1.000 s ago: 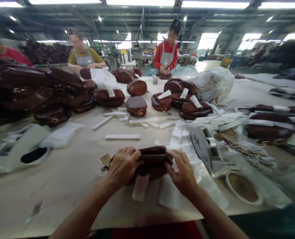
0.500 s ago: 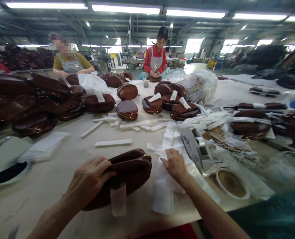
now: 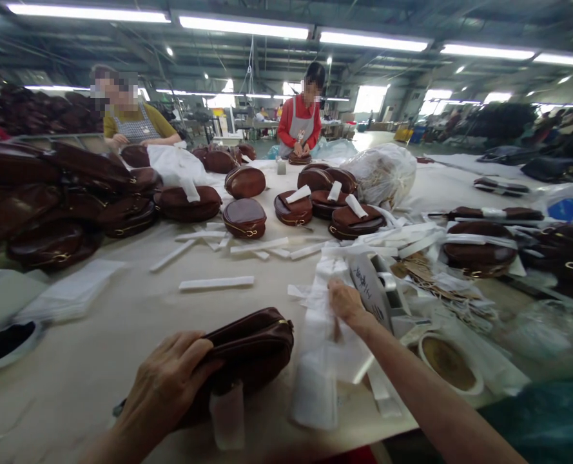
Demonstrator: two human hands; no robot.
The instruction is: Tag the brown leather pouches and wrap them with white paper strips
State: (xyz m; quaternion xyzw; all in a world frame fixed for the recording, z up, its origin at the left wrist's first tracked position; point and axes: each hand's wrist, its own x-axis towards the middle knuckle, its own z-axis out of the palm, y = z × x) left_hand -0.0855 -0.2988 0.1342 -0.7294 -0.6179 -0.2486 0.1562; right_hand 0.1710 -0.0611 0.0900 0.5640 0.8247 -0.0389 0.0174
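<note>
In the head view, my left hand [image 3: 170, 377] grips the near-left side of a dark brown leather bag [image 3: 262, 348], fingers on top and thumb at its opening. The bag tilts up to the right, with a gold zipper end at its far corner. A white paper tab [image 3: 227, 415] hangs from its front. To the right, my right hand [image 3: 347, 301] is closed at the upper part of a thin white sheet [image 3: 356, 354], which hangs below the fingers; the fingertips are partly hidden. Beneath it lie more white strips and a clear plastic sleeve [image 3: 315, 399].
A tape dispenser [image 3: 370, 283] with handwriting stands beside my right hand, near a tape roll [image 3: 450, 364]. Several brown round bags [image 3: 244, 218] and loose white strips [image 3: 217, 283] lie ahead. Bags pile up [image 3: 49, 245] at left. Two people [image 3: 300, 125] work across the table.
My right hand has closed on the white sheet and shifted it slightly right. The bag in my left hand sits slightly lower in view.
</note>
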